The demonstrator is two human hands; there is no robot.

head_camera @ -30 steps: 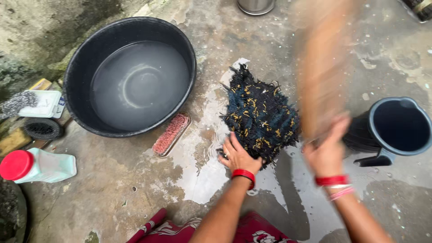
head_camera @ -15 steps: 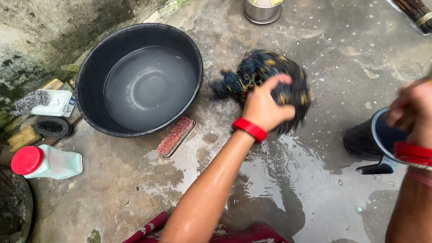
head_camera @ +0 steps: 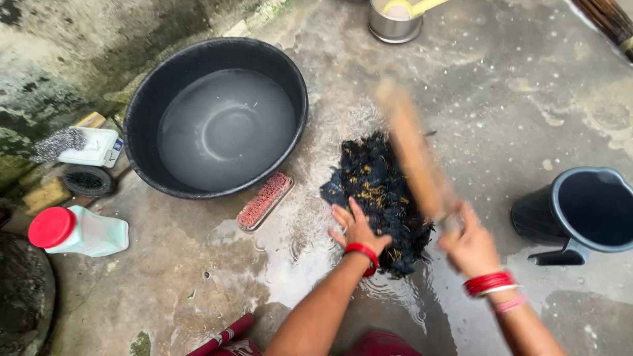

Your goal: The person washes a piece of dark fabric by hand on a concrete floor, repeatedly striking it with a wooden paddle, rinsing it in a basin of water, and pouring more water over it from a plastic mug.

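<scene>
Bottle (head_camera: pixel 82 231): white plastic with a round red cap, lying on its side at your far left.
Basin (head_camera: pixel 142 109): wide, round and black, holding still grey water.
Brush (head_camera: pixel 265 200): oblong, with reddish bristles, just beside the basin's rim.
Floor (head_camera: pixel 501 92): rough grey concrete, wet and shiny around the cloth.
Left hand (head_camera: pixel 356 227): your fingers are spread flat, pressing the cloth's near edge.
Cloth (head_camera: pixel 379 191): dark, soaked, bunched in a crumpled heap with yellow flecks, on the floor between basin and jug.
Right hand (head_camera: pixel 469 245): closed around a wooden bat (head_camera: pixel 415 155), long, flat and blurred above the cloth.
Jug (head_camera: pixel 580 211): dark plastic, round-mouthed, handled.
</scene>
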